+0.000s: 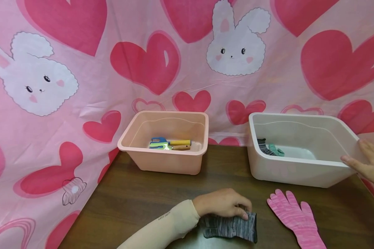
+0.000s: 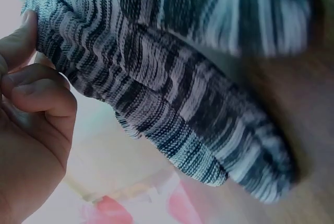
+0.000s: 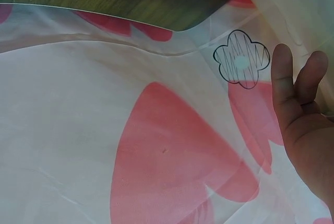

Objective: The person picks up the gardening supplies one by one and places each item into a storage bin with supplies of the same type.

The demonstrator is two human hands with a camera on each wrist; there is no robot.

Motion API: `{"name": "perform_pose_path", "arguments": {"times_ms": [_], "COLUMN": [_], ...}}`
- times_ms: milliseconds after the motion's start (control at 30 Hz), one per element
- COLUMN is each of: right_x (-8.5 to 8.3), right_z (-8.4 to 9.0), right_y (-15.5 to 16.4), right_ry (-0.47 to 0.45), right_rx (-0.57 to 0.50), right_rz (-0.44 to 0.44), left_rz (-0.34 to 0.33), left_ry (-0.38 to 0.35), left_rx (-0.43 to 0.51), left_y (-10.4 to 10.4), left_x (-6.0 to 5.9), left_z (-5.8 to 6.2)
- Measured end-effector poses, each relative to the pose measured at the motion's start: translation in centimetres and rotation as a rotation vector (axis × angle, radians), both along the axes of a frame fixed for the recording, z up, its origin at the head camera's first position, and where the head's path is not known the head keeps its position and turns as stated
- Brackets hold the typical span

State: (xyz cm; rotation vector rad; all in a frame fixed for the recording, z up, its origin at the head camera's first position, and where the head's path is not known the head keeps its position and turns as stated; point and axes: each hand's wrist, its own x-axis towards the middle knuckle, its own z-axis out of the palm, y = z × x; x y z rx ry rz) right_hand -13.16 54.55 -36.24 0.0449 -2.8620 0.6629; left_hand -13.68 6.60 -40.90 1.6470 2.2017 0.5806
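In the head view, my left hand (image 1: 224,204) pinches a grey-and-black striped knit glove (image 1: 230,226) low over the front of the table. The left wrist view shows the thumb and curled fingers of the left hand (image 2: 39,104) at one edge of the glove (image 2: 156,78), whose knit fingers extend away. My right hand (image 1: 372,164) rests with extended fingers against the right end of a white bin (image 1: 299,173). In the right wrist view, the right hand (image 3: 308,114) has fairly straight fingers beside the bin's pale wall. A pink knit glove (image 1: 296,218) lies flat between the hands.
Inside the white bin are a dark striped item (image 1: 265,148) and a green item (image 1: 276,150). A peach bin (image 1: 168,164) at the back left holds small garden tools with yellow (image 1: 180,142) and wooden handles. A pink heart-and-rabbit cloth (image 1: 187,79) hangs behind the wooden table (image 1: 127,200).
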Motion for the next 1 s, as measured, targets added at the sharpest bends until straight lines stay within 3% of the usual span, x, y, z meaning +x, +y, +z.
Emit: {"name": "perform_pose_path", "arguments": {"times_ms": [467,700,1000], "right_x": [0.3,0.3,0.3], "right_z": [0.3,0.5,0.3], "right_y": [-0.4,-0.4,-0.3], "right_ry": [-0.004,-0.014,-0.003], "right_rx": [-0.024,-0.004,-0.015], "right_rz": [0.003,-0.001,0.003], "left_rz": [0.035,0.065,0.09], "left_ry": [0.011,0.001,-0.068], "left_rx": [0.084,0.133,0.214], "left_y": [0.0,0.0,0.0], "left_x": [-0.5,-1.0,-1.5], "left_z": [1.0,2.0,3.4]}}
